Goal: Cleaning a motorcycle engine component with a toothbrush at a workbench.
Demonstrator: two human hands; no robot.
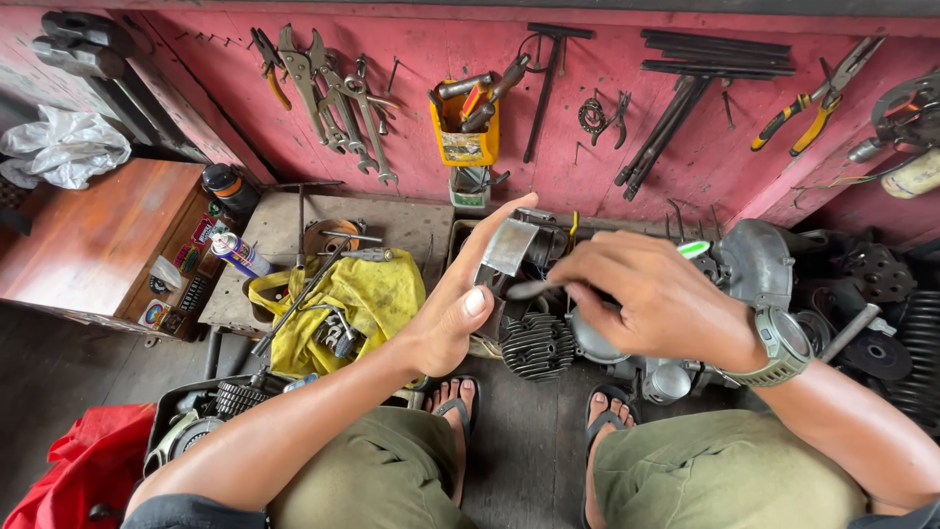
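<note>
My left hand (458, 309) is raised edge-on with its fingers straight and the thumb tucked in. A small silvery metal plate (509, 245) rests against the fingers on the palm side. My right hand (651, 294), with a grey wristwatch (783, 345) on its wrist, pinches a thin brush-like tool. The tool's dark tip (521, 290) points at my left palm, and its green and white handle end (693, 249) sticks out behind the fingers. Both hands hover above a grey engine with a finned cylinder (537, 345).
A yellow cloth (377, 294) with metal parts lies on a low board beside a spray can (238, 253) and a wooden box (93, 235). Wrenches, pliers and a yellow tool holder (465, 137) hang on the red wall. A parts tray (196, 416) sits front left, springs (920, 353) at right.
</note>
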